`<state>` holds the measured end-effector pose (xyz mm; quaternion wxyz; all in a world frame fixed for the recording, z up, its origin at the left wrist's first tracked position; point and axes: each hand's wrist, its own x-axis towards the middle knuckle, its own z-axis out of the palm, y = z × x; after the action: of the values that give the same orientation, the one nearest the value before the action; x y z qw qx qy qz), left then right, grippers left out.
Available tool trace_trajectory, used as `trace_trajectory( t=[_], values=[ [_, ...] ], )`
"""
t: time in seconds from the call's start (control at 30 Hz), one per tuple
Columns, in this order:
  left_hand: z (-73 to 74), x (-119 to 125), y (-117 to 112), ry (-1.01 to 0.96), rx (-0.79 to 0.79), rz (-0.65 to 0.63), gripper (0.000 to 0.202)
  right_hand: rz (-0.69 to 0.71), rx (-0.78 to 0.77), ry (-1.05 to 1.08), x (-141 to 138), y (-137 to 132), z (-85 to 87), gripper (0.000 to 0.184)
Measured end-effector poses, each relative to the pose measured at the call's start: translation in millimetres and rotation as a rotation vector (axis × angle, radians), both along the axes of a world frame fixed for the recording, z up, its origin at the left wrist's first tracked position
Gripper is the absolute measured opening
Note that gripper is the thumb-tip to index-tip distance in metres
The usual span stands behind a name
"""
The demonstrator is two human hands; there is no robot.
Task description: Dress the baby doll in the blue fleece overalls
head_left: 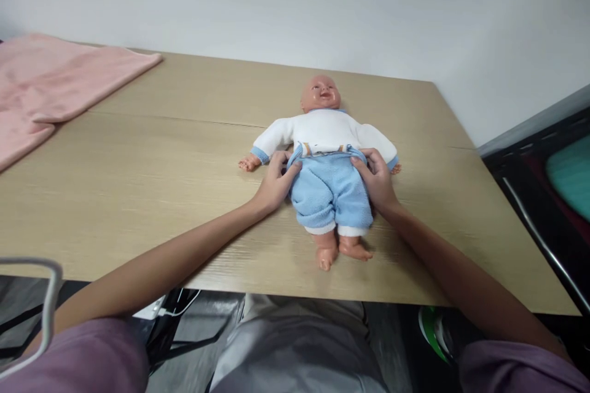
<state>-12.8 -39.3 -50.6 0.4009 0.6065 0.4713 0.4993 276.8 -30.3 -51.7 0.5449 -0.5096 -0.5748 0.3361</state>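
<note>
A baby doll (321,93) lies on its back on the wooden table, head toward the wall and bare feet toward me. It wears a white top (326,129) with blue cuffs and light-blue pants (329,187) with white hems. At the left side of the waistband, my left hand (278,178) pinches the cloth between thumb and fingers. My right hand (375,175) grips the opposite side of the waistband in the same way. Between the hands, a strip of something white with orange-brown marks (322,148) shows above the waistband. Some of my fingertips are hidden behind the cloth.
A pink blanket (69,80) lies at the table's left end. The table (161,196) reaches back to a white wall (295,6). A white cable (53,295) loops at the lower left. Beyond the right edge stands a dark frame (530,178) with teal material.
</note>
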Motion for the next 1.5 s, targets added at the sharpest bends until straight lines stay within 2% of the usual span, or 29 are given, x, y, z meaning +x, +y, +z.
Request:
trace_trajectory(
  t=[0.07, 0.17, 0.27, 0.4, 0.53, 0.63, 0.7, 0.73, 0.8, 0.87, 0.93, 1.03, 1.1, 1.2, 1.27, 1.43, 1.5],
  values=[
    [-5.3, -3, -7, 0.021, -0.01, -0.005, 0.044, -0.022, -0.108, 0.043, 3, -11, 0.4, 0.035],
    [-9.8, -2, -9, -0.055, -0.077, -0.034, 0.046, 0.09, -0.299, 0.243, 1, -21, 7.5, 0.04],
    [-9.8, 0, 2, -0.182, -0.045, 0.023, 0.057, 0.146, -0.332, 0.367, -5, -18, 14.7, 0.051],
    [-6.1, -8, 20, -0.21, -0.022, 0.018, 0.073, 0.249, -0.358, 0.328, -5, -7, 12.9, 0.059],
    [5.5, -20, 20, -0.09, 0.016, -0.074, 0.061, 0.27, -0.201, 0.119, 3, -11, 15.2, 0.05],
    [20.8, -23, 17, 0.114, 0.199, -0.116, 0.048, 0.261, -0.006, -0.098, 2, -17, 35.0, 0.038],
    [31.4, -22, 23, 0.23, 0.317, -0.149, 0.046, 0.273, 0.093, -0.205, -4, -13, 52.1, 0.033],
    [36.0, -22, 29, 0.236, 0.328, -0.169, 0.047, 0.28, 0.118, -0.226, -8, -8, 59.2, 0.031],
    [41.4, -21, 42, 0.149, 0.249, -0.211, 0.051, 0.287, 0.113, -0.197, -14, 6, 66.0, 0.028],
    [40.3, -21, 53, 0.05, 0.124, -0.235, 0.055, 0.277, 0.053, -0.133, -16, 21, 59.9, 0.031],
    [33.3, -23, 56, 0.024, 0.035, -0.223, 0.056, 0.205, 0.0, -0.124, -11, 28, 43.4, 0.038],
    [19.7, -30, 49, 0.122, -0.009, -0.162, 0.053, 0.084, -0.044, -0.141, 4, 19, 17.1, 0.043],
    [13.2, -34, 42, 0.198, 0.013, -0.147, 0.051, 0.139, -0.138, -0.026, 12, 6, 9.1, 0.041],
    [7.9, -35, 37, 0.168, 0.029, -0.144, 0.053, 0.287, -0.328, 0.234, 17, -6, 12.4, 0.039],
    [5.1, -31, 38, 0.06, -0.002, -0.129, 0.054, 0.315, -0.381, 0.303, 15, -6, 17.5, 0.043],
    [0.2, -20, 45, -0.275, -0.127, -0.184, 0.059, 0.268, -0.321, 0.309, 10, 4, 23.7, 0.054],
    [2.3, -23, 47, -0.27, -0.143, -0.214, 0.059, 0.288, -0.295, 0.284, 10, 4, 26.0, 0.053]
  ],
)
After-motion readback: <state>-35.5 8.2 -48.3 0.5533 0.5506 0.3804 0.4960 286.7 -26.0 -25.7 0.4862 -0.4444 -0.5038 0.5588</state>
